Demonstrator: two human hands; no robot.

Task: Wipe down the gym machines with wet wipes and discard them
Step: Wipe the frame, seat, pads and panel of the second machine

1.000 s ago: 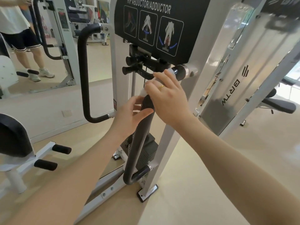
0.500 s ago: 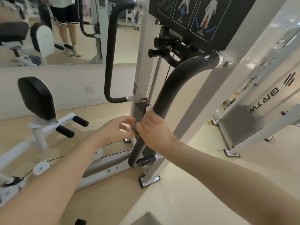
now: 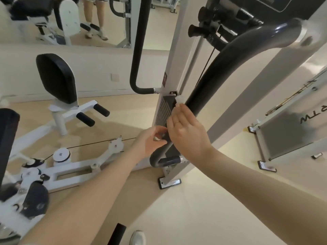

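A curved black padded handle bar (image 3: 212, 82) runs down the front of the white hip abductor/adductor machine (image 3: 175, 55). My right hand (image 3: 187, 133) wraps round the lower part of this bar and presses a white wet wipe (image 3: 180, 100) against it; a bit of the wipe sticks out above my fingers. My left hand (image 3: 150, 140) grips the same bar just below and to the left, fingers curled round it. The bar's bottom bend (image 3: 155, 160) shows under both hands.
A second black handle (image 3: 138, 50) hangs on the machine's left side. Padded seat pad (image 3: 56, 78), foot rollers (image 3: 92, 114) and a pulley frame (image 3: 62, 156) lie on the floor at left. Another white machine (image 3: 286, 131) stands at right. A mirror (image 3: 70, 20) reflects a standing person.
Both hands have slid down the black bar from its upper bend to near its bottom, the wipe moving along under my right hand. The view has tilted downward.
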